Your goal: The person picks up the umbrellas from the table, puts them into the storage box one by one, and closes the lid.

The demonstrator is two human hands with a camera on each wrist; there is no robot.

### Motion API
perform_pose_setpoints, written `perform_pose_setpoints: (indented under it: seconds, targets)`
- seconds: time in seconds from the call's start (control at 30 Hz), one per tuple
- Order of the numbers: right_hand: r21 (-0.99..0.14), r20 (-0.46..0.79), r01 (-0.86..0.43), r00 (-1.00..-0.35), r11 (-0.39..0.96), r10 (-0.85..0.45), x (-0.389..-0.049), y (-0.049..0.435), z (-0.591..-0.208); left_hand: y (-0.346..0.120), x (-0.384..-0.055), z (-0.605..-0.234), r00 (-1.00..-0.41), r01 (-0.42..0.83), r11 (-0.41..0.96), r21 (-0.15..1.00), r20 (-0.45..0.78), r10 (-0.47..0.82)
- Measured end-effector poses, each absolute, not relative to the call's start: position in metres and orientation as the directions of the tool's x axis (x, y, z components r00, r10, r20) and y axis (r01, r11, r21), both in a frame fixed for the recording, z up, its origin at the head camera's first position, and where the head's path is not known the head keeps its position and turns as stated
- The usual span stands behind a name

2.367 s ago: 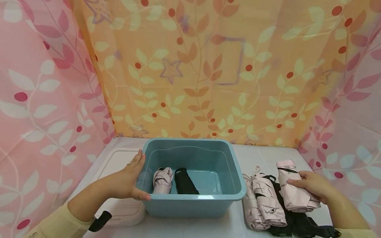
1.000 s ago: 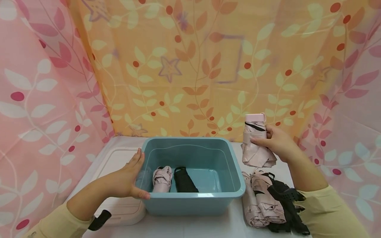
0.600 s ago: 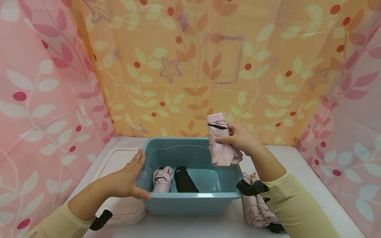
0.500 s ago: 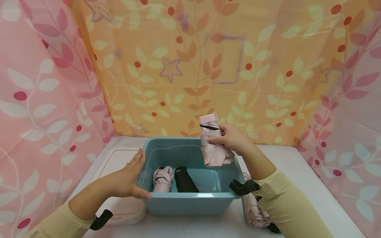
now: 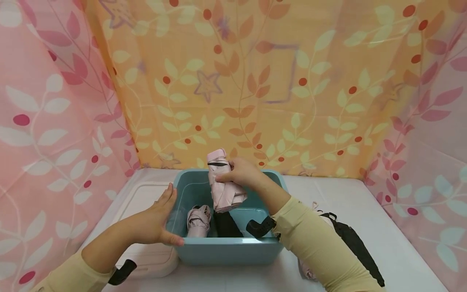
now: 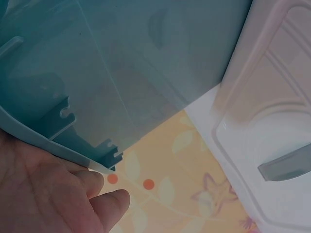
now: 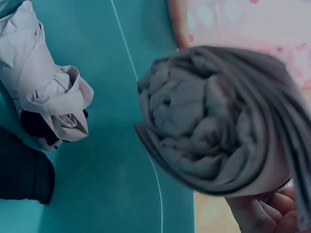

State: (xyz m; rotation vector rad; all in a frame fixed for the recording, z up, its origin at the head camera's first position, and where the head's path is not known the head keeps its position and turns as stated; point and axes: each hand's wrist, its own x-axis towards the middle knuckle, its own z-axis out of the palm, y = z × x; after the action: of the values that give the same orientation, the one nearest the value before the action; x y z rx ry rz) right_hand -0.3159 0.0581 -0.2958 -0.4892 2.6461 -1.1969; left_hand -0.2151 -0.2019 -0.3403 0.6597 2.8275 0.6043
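Note:
My right hand (image 5: 246, 172) grips a pink folded umbrella (image 5: 226, 194), its handle up, over the blue-green plastic bin (image 5: 233, 253). From the right wrist view, the rolled canopy end of this umbrella (image 7: 194, 121) faces the camera. Inside the bin, toward the left, lie another pink folded umbrella (image 5: 198, 223) and a black one (image 5: 228, 227); the held umbrella partly covers the black one in the head view. My left hand (image 5: 155, 221) rests at the bin's left side, fingers extended and thumb at the front corner. The left wrist view shows its fingers (image 6: 114, 204) right beside the rim.
A whitish lid (image 5: 146, 259) lies flat on the white table, left of the bin. To the right, a black umbrella (image 5: 354, 239) and a bit of pink umbrella (image 5: 306, 271) show around my right sleeve, which hides the others. Patterned curtains (image 5: 219, 81) enclose the table.
My right hand has lifted the pink umbrella from the group on the right, carried it left over the bin, and lowered it slightly. The left hand has stayed at the bin.

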Motion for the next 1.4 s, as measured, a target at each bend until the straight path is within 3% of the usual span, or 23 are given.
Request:
perform_pose_setpoints:
  seconds: [0.6, 1.4]
  targets:
    - [-0.666, -0.087, -0.245, -0.913, 0.705, -0.399, -0.32, -0.001, -0.308, -0.204, -0.215, -0.342, -0.885, 0.378, 0.817, 0.436, -0.09, 0.458]
    - [-0.611, -0.181, -0.234, -0.889, 0.756, -0.421, -0.329, -0.013, -0.312, -0.203, -0.216, -0.34, -0.885, 0.372, 0.822, 0.431, -0.103, 0.454]
